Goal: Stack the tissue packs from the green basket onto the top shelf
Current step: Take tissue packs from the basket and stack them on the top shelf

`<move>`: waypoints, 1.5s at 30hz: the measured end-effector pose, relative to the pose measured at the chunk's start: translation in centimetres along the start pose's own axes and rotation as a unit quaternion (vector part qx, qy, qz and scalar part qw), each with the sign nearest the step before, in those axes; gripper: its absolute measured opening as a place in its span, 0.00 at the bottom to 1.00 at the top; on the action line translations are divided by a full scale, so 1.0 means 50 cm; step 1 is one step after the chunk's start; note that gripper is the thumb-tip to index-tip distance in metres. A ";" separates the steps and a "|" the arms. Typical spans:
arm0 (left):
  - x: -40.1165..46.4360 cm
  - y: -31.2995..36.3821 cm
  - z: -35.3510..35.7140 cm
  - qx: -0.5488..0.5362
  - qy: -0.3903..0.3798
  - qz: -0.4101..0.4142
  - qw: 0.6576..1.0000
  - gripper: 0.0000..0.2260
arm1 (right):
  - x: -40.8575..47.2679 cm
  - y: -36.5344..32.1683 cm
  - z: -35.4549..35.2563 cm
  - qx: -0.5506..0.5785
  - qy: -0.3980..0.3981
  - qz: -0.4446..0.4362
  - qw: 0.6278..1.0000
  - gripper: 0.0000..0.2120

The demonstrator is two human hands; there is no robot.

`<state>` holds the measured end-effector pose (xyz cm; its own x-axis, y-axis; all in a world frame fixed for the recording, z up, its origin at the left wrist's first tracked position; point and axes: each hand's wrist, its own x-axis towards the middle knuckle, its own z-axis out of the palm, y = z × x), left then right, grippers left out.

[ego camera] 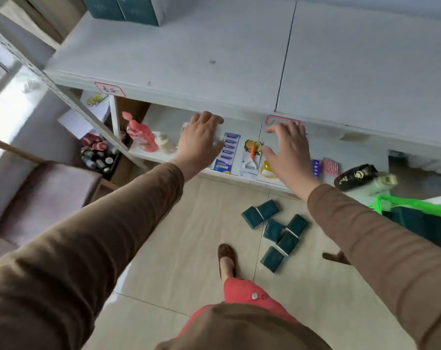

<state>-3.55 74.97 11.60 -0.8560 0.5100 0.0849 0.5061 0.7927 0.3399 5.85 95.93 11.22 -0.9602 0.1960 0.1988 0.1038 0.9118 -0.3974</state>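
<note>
Brown sleeves (93, 238) reach forward; left hand (200, 140), fingers spread and holding nothing, hovers at the top shelf (214, 59) edge. Right hand (287, 150), likewise spread and bare, sits just beside. Below the right fingers, tissue packs (277, 232) lie scattered on the floor; farther right, green basket (416, 210); more packs (128, 7) beyond the left fingers, at the shelf's back.

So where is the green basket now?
In the head view, the green basket stands at the right edge, beside the lower shelf, right of the tissue packs on the floor.
</note>
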 end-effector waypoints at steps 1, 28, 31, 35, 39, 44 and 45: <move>-0.030 0.027 0.021 -0.003 -0.008 0.001 1.000 0.21 | -0.042 0.016 -0.003 -0.003 -0.004 0.007 1.000 0.15; -0.225 0.980 0.698 -0.060 -0.214 -0.038 0.974 0.19 | -0.627 0.988 -0.197 0.031 -0.219 0.201 0.954 0.19; -0.191 1.049 0.791 -0.048 -0.240 -0.033 0.969 0.21 | -0.640 1.084 -0.173 0.038 -0.237 0.261 0.935 0.24; -0.108 1.104 0.890 -0.039 -0.239 -0.013 0.970 0.21 | -0.651 1.142 -0.111 0.077 -0.226 0.362 0.901 0.33; -0.006 1.135 0.976 0.002 -0.232 0.016 0.973 0.21 | -0.664 1.159 -0.041 0.067 -0.197 0.397 0.894 0.41; 0.093 1.163 1.053 0.122 -0.221 0.189 0.949 0.27 | -0.682 1.166 0.020 0.024 -0.170 0.370 0.913 0.43; 0.103 1.163 1.066 0.144 -0.222 0.223 0.938 0.28 | -0.688 1.166 0.028 0.018 -0.167 0.362 0.917 0.44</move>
<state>27.10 141.49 -18.10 -0.4560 0.8508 -0.2611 0.8658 0.4920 0.0910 44.56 141.83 -20.03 -0.6698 0.6182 -0.4112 0.7422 0.5729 -0.3477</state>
